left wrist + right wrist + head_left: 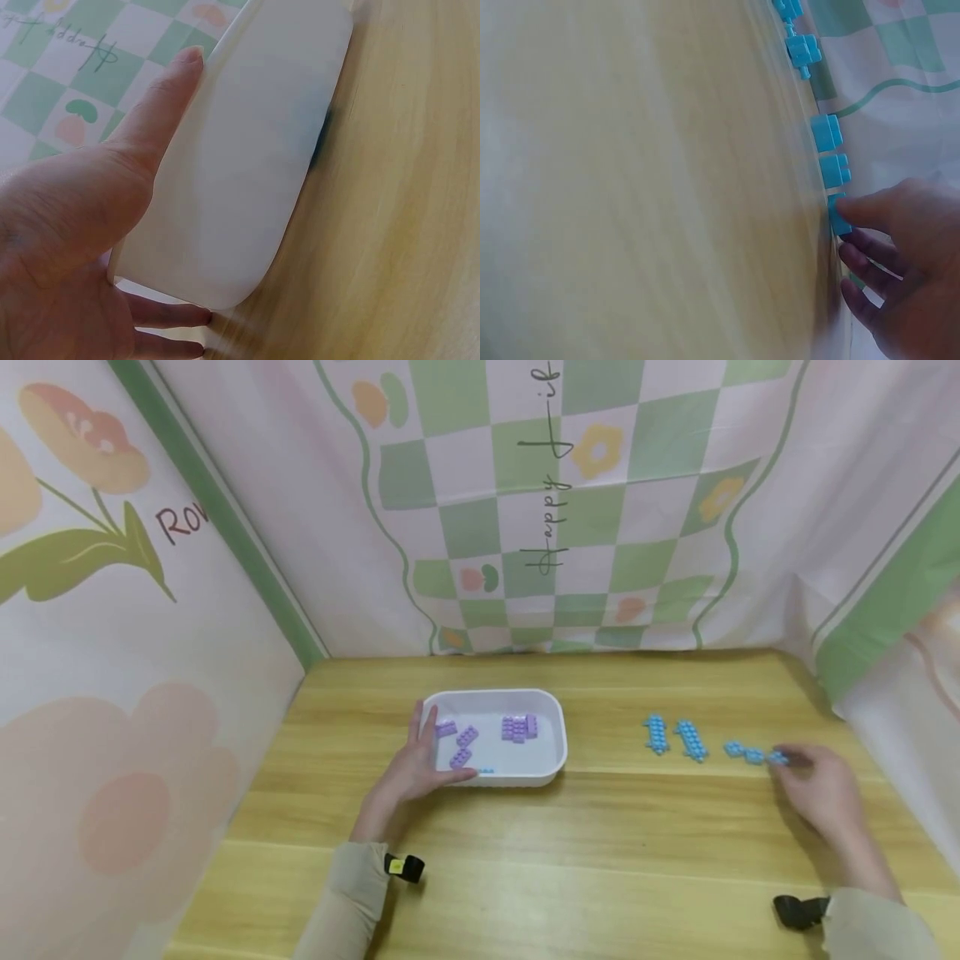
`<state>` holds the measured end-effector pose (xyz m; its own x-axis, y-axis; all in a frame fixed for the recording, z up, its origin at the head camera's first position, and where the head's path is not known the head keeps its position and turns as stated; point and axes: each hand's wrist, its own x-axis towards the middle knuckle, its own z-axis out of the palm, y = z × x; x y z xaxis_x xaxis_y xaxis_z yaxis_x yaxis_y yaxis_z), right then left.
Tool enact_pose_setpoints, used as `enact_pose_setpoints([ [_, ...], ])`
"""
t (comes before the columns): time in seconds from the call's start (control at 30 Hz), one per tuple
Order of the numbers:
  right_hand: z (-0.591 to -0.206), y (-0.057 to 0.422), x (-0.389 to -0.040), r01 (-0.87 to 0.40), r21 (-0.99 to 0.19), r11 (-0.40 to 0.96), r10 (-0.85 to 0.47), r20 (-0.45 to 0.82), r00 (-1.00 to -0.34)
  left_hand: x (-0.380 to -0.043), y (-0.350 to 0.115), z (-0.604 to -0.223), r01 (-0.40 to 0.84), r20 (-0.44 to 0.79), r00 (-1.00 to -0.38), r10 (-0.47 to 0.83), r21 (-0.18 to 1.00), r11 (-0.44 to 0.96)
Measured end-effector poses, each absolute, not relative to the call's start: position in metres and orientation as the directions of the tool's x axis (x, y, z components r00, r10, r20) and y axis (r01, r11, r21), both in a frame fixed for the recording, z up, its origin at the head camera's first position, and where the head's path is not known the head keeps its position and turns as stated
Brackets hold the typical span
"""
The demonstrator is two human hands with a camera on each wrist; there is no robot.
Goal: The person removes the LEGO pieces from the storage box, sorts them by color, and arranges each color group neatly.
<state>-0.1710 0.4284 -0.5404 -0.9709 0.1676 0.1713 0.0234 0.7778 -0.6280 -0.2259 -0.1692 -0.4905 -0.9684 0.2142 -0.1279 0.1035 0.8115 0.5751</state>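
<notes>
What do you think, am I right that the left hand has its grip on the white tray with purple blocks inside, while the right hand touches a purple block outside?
Almost: the block the right hand touches is blue, not purple, as the right wrist view shows. The left hand has its grip on the white tray with purple blocks inside.

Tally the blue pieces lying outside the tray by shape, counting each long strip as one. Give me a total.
Long blue strips: 2
Small blue pieces: 3, including the one at the fingertips of the right hand
Total: 5
</notes>
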Motion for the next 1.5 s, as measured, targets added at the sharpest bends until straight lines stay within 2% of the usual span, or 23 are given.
enact_pose_setpoints([
  [0.23,-0.537,0.422,-0.172,-0.030,-0.623,0.782,0.119,0.196,-0.973,-0.225,-0.171,-0.492,0.100,-0.128,-0.969,0.211,0.578,0.810],
  [0.37,-0.524,0.406,-0.175,-0.061,-0.619,0.783,0.130,0.258,-0.957,-0.224,-0.172,-0.491,0.096,-0.132,-0.969,0.209,0.578,0.810],
  [0.57,-0.488,0.362,-0.188,-0.167,-0.627,0.761,0.109,0.377,-0.920,-0.225,-0.173,-0.493,0.096,-0.130,-0.970,0.207,0.576,0.812],
  [0.77,-0.463,0.304,-0.200,-0.302,-0.611,0.732,0.027,0.469,-0.883,-0.224,-0.173,-0.492,0.103,-0.124,-0.969,0.213,0.581,0.807],
  [1.1,-0.452,0.212,-0.212,-0.469,-0.562,0.681,-0.190,0.484,-0.854,-0.227,-0.173,-0.495,0.104,-0.125,-0.968,0.219,0.594,0.798],
  [1.5,-0.462,0.131,-0.233,-0.545,-0.541,0.641,-0.409,0.361,-0.838,-0.228,-0.174,-0.495,0.109,-0.113,-0.968,0.223,0.610,0.785],
])
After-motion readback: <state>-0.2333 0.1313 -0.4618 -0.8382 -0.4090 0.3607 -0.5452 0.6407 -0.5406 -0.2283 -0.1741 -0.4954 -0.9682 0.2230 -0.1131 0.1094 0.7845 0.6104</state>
